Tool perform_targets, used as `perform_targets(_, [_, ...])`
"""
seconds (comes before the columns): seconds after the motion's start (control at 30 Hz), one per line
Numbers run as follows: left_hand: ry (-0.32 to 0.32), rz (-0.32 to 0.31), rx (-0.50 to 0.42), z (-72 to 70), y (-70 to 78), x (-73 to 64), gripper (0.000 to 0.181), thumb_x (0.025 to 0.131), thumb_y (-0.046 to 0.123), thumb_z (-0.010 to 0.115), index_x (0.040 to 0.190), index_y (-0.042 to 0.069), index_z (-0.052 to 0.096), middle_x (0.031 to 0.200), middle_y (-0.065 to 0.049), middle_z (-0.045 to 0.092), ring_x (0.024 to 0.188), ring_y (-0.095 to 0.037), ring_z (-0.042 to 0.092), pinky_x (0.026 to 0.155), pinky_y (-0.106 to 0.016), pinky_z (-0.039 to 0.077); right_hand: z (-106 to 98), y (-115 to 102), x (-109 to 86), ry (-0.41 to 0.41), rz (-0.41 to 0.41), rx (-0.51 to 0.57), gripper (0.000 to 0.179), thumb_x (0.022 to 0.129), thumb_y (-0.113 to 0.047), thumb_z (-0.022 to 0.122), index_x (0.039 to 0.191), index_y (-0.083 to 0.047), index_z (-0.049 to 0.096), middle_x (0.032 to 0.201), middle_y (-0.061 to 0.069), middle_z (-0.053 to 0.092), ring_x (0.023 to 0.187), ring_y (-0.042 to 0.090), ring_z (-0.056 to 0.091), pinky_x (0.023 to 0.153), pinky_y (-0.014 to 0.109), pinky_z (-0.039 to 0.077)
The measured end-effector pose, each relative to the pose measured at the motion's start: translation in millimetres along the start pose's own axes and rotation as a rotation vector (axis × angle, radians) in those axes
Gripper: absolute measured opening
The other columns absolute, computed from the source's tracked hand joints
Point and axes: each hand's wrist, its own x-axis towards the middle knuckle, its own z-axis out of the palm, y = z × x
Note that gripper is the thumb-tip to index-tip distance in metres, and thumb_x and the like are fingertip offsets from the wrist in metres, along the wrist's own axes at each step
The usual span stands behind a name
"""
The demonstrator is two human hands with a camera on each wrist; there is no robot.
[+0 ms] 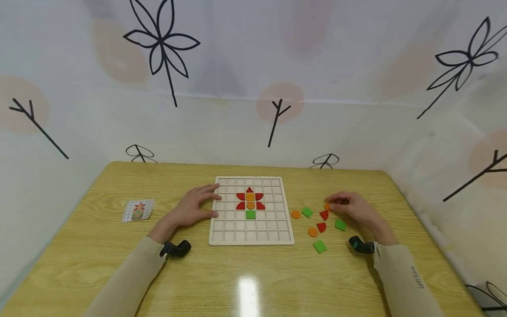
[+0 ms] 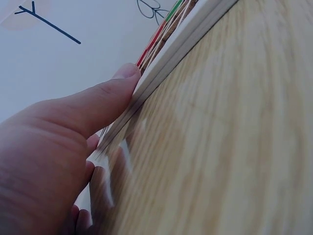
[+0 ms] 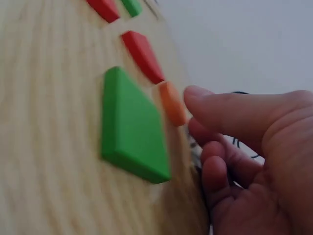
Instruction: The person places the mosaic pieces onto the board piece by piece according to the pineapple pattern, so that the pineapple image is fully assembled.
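A white grid board [image 1: 271,237] lies mid-table. It bears a red triangle [image 1: 249,190], an orange square [image 1: 250,197], an orange disc [image 1: 251,205], a green square [image 1: 251,214] and several red rounded pieces [image 1: 240,196]. My left hand [image 1: 194,204] rests on the board's left edge, fingers extended over the rim and thumb [image 2: 115,88] against its side. Right of the board, my right hand [image 1: 354,209] pinches another orange disc [image 3: 172,104] between thumb and index finger, close over the table. Beside it lie red pieces [image 1: 324,215] and a green square tile [image 3: 134,129].
More loose pieces lie between the board and my right hand: orange discs [image 1: 296,214] and green squares [image 1: 320,246]. A small picture card [image 1: 138,210] with a gridded coloured pattern lies at the left. Behind the wooden table [image 1: 206,281] hangs a patterned cloth [image 1: 229,127].
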Motion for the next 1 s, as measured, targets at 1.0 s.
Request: perform_targets(1.0, [-0.004,-0.01,0.005,-0.9,3.1,-0.7,0.046,0.089,0.037,0.075,0.129,0.016,0.065,0.158,-0.01,0.037,0.145,-0.037,0.028,0.114,-0.062,0.016,8.4,-1.3,-1.2,0.071,0.073,0.079,0.024,0.098,-0.018,0.066,0.111,0.002,0.063,0.102,0.013,0.064,0.085,0.019,0.055,0.072,0.025,0.047])
